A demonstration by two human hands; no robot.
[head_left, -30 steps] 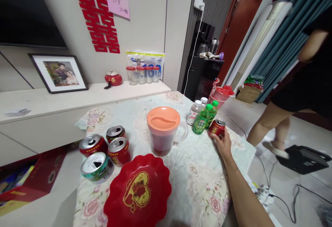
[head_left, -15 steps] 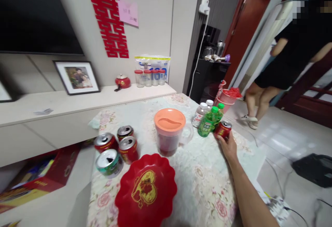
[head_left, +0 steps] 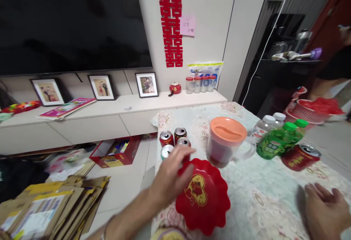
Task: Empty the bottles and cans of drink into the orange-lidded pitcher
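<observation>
My left hand [head_left: 174, 172], a little blurred, reaches over the near edge of a group of cans, thumb and fingers apart. A red can [head_left: 183, 142] is just beyond the fingers, partly hidden by them. Beside it stand another red can [head_left: 166, 137], a dark-topped can [head_left: 180, 132] and a green can [head_left: 166, 150]. Under the thumb lies a scalloped red plate [head_left: 212, 196] with a gold heart. My right hand [head_left: 326, 209] is at the right, empty, its fingers loosely curled and apart. Further off stands a red can [head_left: 301, 157], apart from it.
An orange-lidded pitcher [head_left: 222, 146] of dark liquid stands mid-table. Green bottles [head_left: 270, 145] and white-capped bottles [head_left: 263, 126] are at the right. Pink baskets [head_left: 312, 112] and a person [head_left: 333, 64] are beyond. Flattened cardboard [head_left: 63, 203] lies on the floor at left.
The view has swung left. My right hand has let go of the red can by the green bottles and drawn back. My left hand has come into view over the cans.
</observation>
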